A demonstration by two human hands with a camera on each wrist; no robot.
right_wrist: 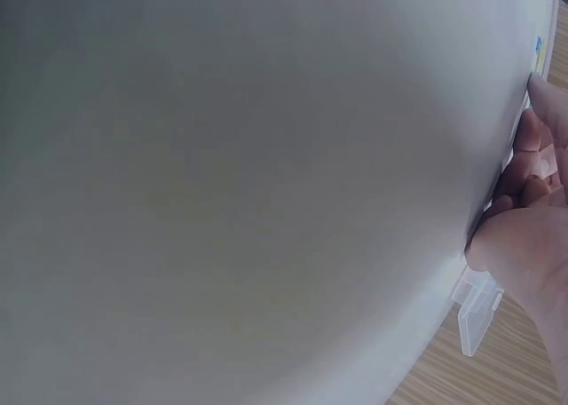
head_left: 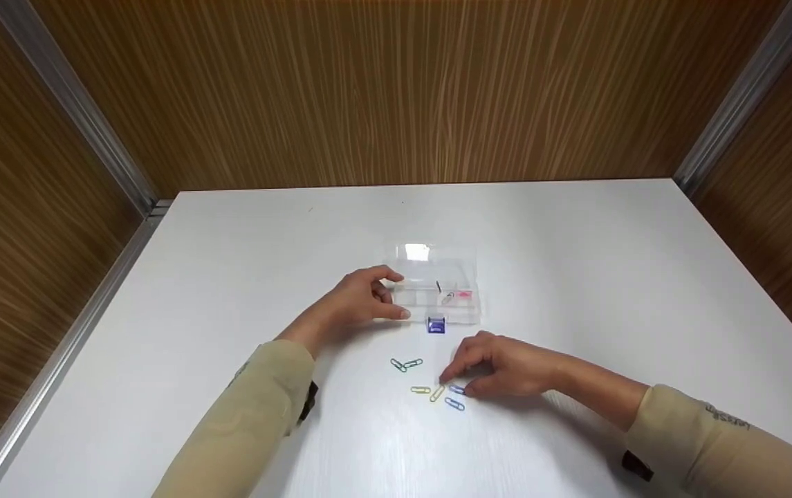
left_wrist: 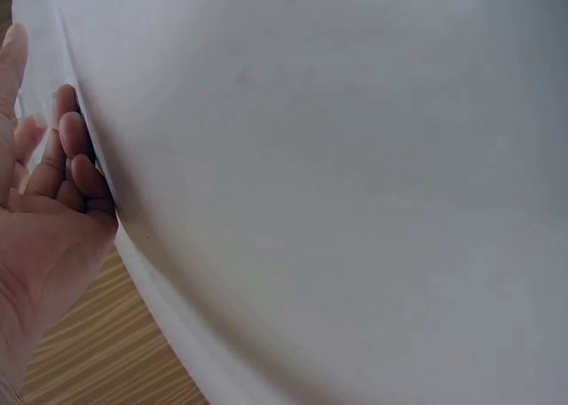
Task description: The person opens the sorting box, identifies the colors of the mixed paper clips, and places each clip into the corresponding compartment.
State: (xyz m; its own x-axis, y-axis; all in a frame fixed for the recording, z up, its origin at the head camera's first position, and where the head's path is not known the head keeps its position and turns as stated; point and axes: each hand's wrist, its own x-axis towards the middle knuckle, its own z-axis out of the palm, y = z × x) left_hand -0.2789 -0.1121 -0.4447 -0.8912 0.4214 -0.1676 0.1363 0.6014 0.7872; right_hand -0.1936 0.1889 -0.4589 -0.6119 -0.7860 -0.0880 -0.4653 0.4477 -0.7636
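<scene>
A clear plastic compartment box (head_left: 468, 315) stands mid-table with its lid tipped back and a blue latch (head_left: 436, 326) at the front. A pink item (head_left: 463, 295) lies in a right compartment. My left hand (head_left: 399, 296) grips the box's left end, thumb in front and fingers behind. Several coloured paper clips lie in front of the box: a green pair (head_left: 406, 364), two yellow (head_left: 430, 391) and a blue one (head_left: 455, 404). My right hand (head_left: 456, 385) is curled down over them, thumb and forefinger pinching another blue clip (head_left: 458, 390) on the table. Both wrist views show mostly white tabletop and curled fingers (left_wrist: 62, 165) (right_wrist: 528, 170).
The white table (head_left: 575, 249) sits in a wood-panelled corner with metal trim strips (head_left: 70, 97) on both sides. In the right wrist view, a piece of clear plastic (right_wrist: 475, 312) shows at the table's edge line.
</scene>
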